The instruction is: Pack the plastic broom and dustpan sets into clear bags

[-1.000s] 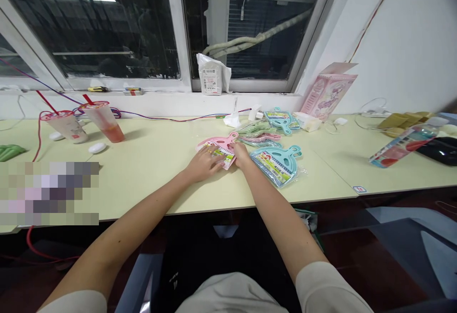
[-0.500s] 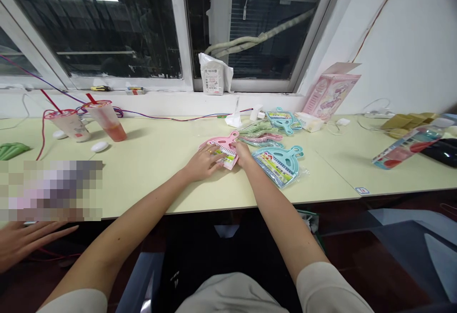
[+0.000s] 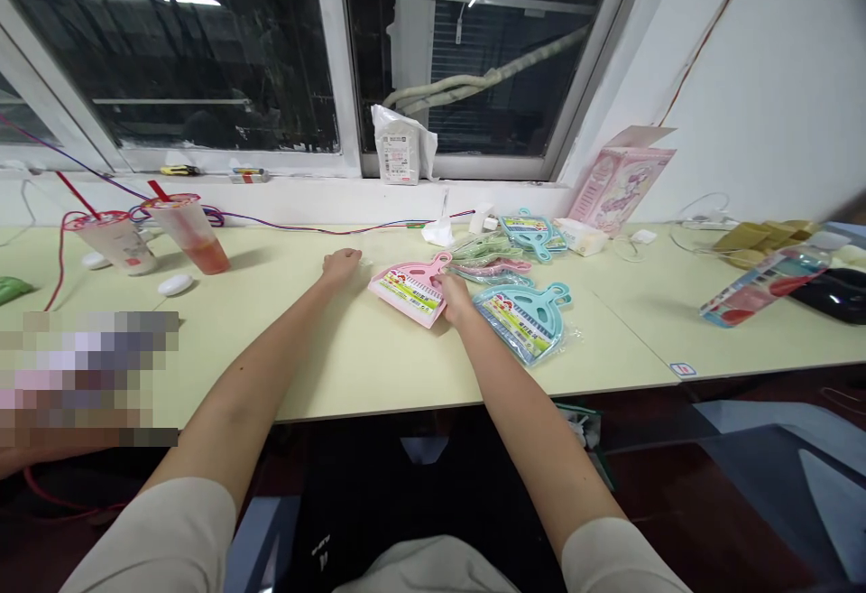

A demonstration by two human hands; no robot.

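A pink dustpan (image 3: 411, 290) with a printed label lies near the middle of the table (image 3: 379, 367). My right hand (image 3: 452, 297) is closed on its right side near the handle. To the left and a little farther back, my left hand (image 3: 342, 264) rests low over the table, fingers curled in; a bit of clear film shows beside it, and what its fingers hold is too small to name. Right of my right hand lies a blue dustpan (image 3: 524, 315) in clear wrap. Behind are green and pink wrapped pieces (image 3: 491, 259) and another blue dustpan set (image 3: 531, 232).
Two cups with red straws (image 3: 193, 236) and a white oval object (image 3: 175, 284) stand at the left. A pink box (image 3: 619, 182), white tissue (image 3: 439, 230) and a bottle (image 3: 764, 282) are toward the right. Another person's arm (image 3: 74, 449) reaches in at lower left.
My left hand has left the pink dustpan and moved left and back, its fingers now curled. My right hand stays on the dustpan. The other person's hand at lower left has shifted.
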